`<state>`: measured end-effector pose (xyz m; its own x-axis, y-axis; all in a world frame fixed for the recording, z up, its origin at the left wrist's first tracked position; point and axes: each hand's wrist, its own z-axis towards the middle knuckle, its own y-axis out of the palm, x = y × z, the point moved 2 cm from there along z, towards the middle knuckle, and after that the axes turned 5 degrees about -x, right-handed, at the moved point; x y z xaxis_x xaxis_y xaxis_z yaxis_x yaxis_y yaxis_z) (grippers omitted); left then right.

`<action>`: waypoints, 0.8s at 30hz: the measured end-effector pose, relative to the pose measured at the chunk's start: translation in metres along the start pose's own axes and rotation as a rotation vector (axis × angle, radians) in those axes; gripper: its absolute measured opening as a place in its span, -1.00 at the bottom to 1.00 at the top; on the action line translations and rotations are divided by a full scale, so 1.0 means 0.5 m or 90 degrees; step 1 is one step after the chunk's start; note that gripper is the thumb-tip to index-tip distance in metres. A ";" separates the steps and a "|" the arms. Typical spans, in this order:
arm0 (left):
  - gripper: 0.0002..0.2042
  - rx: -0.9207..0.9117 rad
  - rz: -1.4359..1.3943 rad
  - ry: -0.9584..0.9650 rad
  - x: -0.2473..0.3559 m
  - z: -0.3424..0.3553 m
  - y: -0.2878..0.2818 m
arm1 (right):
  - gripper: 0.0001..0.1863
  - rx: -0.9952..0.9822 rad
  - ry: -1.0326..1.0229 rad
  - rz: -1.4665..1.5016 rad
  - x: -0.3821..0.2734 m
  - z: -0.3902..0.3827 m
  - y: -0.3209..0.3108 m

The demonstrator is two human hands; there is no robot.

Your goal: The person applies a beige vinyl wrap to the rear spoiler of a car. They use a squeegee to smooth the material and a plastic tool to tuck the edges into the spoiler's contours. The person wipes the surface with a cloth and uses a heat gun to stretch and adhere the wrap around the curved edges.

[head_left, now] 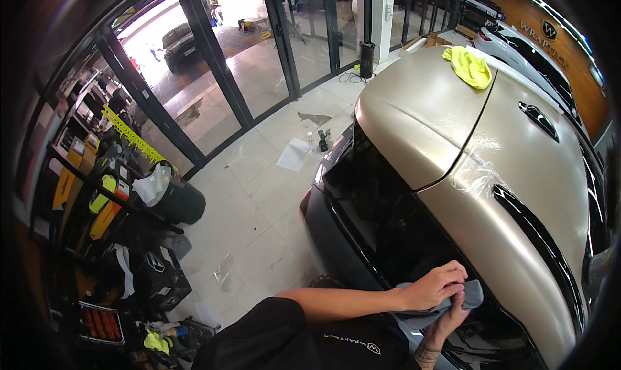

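A grey cloth point(473, 296) is bunched between my two hands, beside the dark rear side window point(381, 224) of a car with a matte gold body point(414, 105). My left hand point(440, 284) reaches across from the left, its fingers bent and closed at the upper edge of the cloth. Below it, my right hand point(455, 313) grips the cloth with the thumb up. Part of the cloth hangs behind my left wrist. Further up on the roof lies a yellow-green cloth point(471, 67). Wrinkled clear film point(475, 176) shows near a black roof rail point(537, 240).
A dark bin point(184, 202) with white plastic in it stands at the left, near a cluttered tool rack point(97, 195). Small bottles point(323, 141) and a white sheet point(294, 154) are on the tiled floor. Glass doors point(220, 59) line the far side; a white car point(527, 53) is behind.
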<state>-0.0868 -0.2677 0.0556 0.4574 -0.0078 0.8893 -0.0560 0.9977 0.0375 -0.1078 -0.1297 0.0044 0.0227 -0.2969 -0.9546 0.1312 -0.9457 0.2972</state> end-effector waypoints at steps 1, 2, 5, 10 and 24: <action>-0.89 -0.036 -0.011 0.001 -0.005 0.010 -0.002 | -0.56 -0.006 -0.038 -0.012 -0.025 0.006 -0.001; -0.88 -0.064 0.018 0.016 0.000 0.021 -0.010 | -0.57 0.006 -0.054 -0.067 -0.039 0.017 -0.023; -0.87 -0.087 0.102 0.070 0.033 0.059 -0.040 | -0.55 0.087 -0.133 -0.165 -0.111 0.054 -0.062; -0.77 0.024 0.310 0.222 0.023 0.165 -0.080 | -0.60 0.119 -0.180 -0.145 -0.265 0.111 -0.129; -0.67 0.161 0.672 0.243 0.017 0.292 -0.195 | -0.64 -0.036 -0.324 -0.340 -0.442 0.432 -0.054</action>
<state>-0.2068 -0.3748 0.1262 0.3133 0.8880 0.3367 -0.7281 0.4523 -0.5151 -0.3303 -0.0670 0.2109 -0.5197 0.1644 -0.8384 0.0472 -0.9743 -0.2203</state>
